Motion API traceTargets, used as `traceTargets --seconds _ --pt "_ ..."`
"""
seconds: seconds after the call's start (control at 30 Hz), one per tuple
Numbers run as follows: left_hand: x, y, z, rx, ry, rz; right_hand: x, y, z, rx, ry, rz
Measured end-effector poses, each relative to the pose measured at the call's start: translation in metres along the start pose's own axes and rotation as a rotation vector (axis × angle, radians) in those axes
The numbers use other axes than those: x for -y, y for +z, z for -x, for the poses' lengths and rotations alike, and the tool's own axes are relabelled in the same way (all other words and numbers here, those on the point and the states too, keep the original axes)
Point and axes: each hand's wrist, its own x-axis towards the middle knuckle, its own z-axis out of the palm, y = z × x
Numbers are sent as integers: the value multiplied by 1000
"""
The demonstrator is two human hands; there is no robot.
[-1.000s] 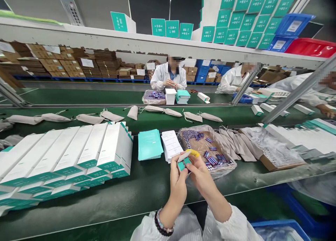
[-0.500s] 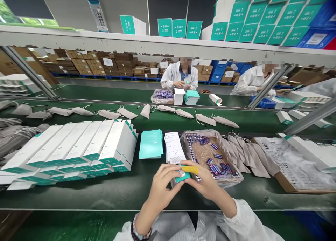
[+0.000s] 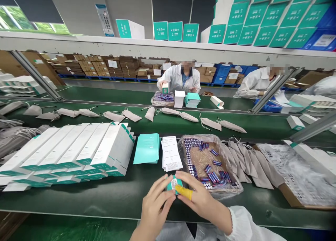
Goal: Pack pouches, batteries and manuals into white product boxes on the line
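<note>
Coded green box (image 3: 173,182): between left hand (image 3: 154,200) and right hand (image 3: 198,193), near the leaflets (image 3: 171,153).
Grip: both closed to its width, fingertips touching.
Slip: yellow finger cover (image 3: 185,192) might skid, dropping it.

Fingers of the left hand (image 3: 155,200) and right hand (image 3: 196,198) hide most of the teal-ended box (image 3: 172,182)'s sides. Print on the white leaflets (image 3: 171,153) is too small to read. The right edge crops the blue crate (image 3: 322,38) and what is probably a co-worker's white sleeve (image 3: 322,87); the bottom edge cuts the left forearm (image 3: 141,230).
</note>
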Motion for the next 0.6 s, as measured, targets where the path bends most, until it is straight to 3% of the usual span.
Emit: traceTargets --seconds 0.13,0.2,0.27,0.33,0.43,0.5,0.6 --pt "12 7 7 -33 94 63 11 -8 -16 102 39 69" --pt "17 0 2 -8 33 158 16 -24 -27 236 80 86" --pt "26 -13 -7 -51 -86 181 9 -49 -33 228 190 12" --pt "40 -29 -20 -160 -230 89 -16 -79 -34 -81 420 -133" --pt "71 -47 -44 -207 -416 -162 -82 -120 -32 -745 776 -372" --pt "93 -51 -60 -163 -480 -305 -133 -139 -31 -862 976 -603" --pt "119 -48 -79 -51 -586 -386 -201 -152 -28 -798 1233 -721"
